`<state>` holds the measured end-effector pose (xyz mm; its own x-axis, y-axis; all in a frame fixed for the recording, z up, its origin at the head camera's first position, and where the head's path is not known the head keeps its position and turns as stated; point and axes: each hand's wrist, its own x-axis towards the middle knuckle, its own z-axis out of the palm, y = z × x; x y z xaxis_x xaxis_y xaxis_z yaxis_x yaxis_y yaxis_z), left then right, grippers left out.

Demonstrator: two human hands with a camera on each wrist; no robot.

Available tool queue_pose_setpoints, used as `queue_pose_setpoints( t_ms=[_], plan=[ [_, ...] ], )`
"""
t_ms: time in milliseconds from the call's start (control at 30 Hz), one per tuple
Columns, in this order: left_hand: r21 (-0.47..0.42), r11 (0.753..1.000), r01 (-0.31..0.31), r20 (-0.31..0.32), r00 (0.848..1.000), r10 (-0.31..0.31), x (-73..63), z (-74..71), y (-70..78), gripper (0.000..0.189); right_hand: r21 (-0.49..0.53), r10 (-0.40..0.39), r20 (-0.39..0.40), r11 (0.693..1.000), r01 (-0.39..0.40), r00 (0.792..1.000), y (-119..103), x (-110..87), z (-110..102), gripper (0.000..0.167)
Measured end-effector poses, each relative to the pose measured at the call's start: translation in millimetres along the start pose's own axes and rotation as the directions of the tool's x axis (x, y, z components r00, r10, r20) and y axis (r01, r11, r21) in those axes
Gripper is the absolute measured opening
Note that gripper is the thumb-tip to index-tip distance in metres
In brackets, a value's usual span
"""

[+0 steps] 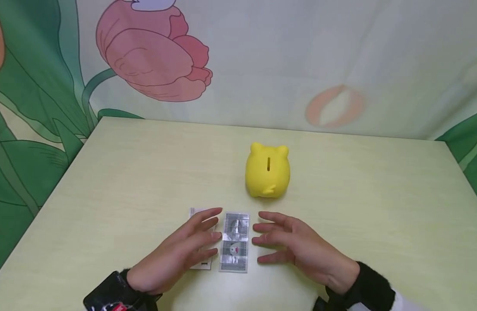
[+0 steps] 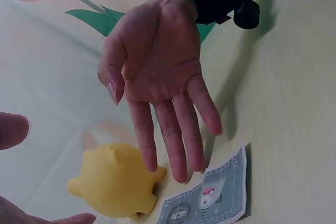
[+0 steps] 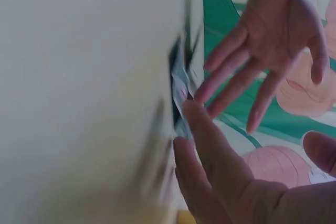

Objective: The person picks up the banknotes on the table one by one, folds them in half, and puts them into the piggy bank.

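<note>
On the table, a grey play banknote (image 1: 235,255) with a crease across its middle lies between the two hands. A second, paler note (image 1: 201,264) is to its left, largely covered by the left hand (image 1: 184,246). That hand hovers with fingers spread, fingertips right at the grey note's left edge. Across from it, the right hand (image 1: 296,242) holds nothing; its fingers are straight and apart, just right of the note. In the left wrist view the right palm (image 2: 163,61) faces across, above the grey note (image 2: 210,198). Beyond the hands stands a yellow piggy bank (image 1: 267,177), slot on top.
The pale wooden table (image 1: 370,198) reaches back to a fabric backdrop (image 1: 269,56) printed with flowers and leaves. A black strap with a device (image 1: 119,293) is on the left wrist, and a black cuff (image 1: 372,287) on the right.
</note>
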<state>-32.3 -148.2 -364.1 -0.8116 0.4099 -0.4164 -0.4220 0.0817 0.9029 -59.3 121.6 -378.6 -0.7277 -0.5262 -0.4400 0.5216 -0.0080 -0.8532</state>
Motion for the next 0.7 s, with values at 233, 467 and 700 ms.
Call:
queue_pose_setpoints(
  t_ms=[233, 467, 700],
  plan=[
    [-0.033, 0.999, 0.000, -0.012, 1.000, -0.001, 1.9, 4.6, -5.5, 0.068, 0.039, 0.017, -0.002, 0.999, -0.017, 1.000, 9, 2.1, 4, 0.071],
    [-0.063, 0.998, 0.014, -0.037, 0.999, -0.017, 2.7, 6.4, -6.9, 0.066, 0.047, 0.017, -0.022, 0.999, -0.016, 1.000, 14, 1.9, 4, 0.069],
    [-0.069, 0.997, 0.026, -0.025, 0.999, -0.028, 5.6, 5.3, -7.4, 0.066, 0.069, 0.036, -0.035, 0.997, -0.034, 0.999, 15, 0.3, 2, 0.065]
  ],
)
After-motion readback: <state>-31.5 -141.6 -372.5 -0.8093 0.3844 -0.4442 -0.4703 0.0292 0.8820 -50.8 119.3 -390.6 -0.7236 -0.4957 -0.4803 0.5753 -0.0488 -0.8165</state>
